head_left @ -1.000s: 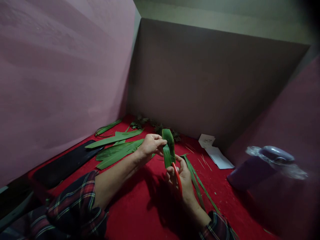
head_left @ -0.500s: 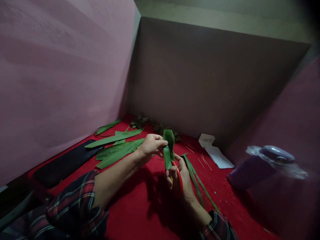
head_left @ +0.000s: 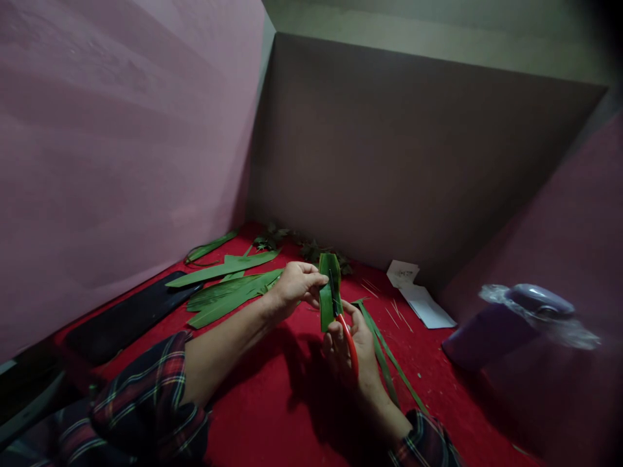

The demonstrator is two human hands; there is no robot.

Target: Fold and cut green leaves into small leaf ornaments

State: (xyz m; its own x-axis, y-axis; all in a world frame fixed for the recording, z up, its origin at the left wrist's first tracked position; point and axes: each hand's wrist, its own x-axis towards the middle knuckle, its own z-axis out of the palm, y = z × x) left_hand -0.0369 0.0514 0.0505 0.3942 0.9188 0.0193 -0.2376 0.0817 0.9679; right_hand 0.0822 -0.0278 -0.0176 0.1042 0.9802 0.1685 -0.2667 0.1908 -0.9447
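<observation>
My left hand [head_left: 294,286] pinches a folded green leaf strip [head_left: 328,292] and holds it upright above the red table [head_left: 272,395]. My right hand [head_left: 351,350] is closed around red-handled scissors [head_left: 347,337]. Their blades run up into the leaf along its length. Both hands are close together at the middle of the table.
More long green leaves [head_left: 228,285] lie to the left, and thin strips [head_left: 384,353] lie to the right of my hands. A dark flat tray [head_left: 126,318] sits at left, white paper [head_left: 421,295] at the back right, and a purple container [head_left: 511,324] at right. Cardboard walls enclose the table.
The scissors have moved further up along the leaf. The leaf has sunk slightly in my left hand's grip.
</observation>
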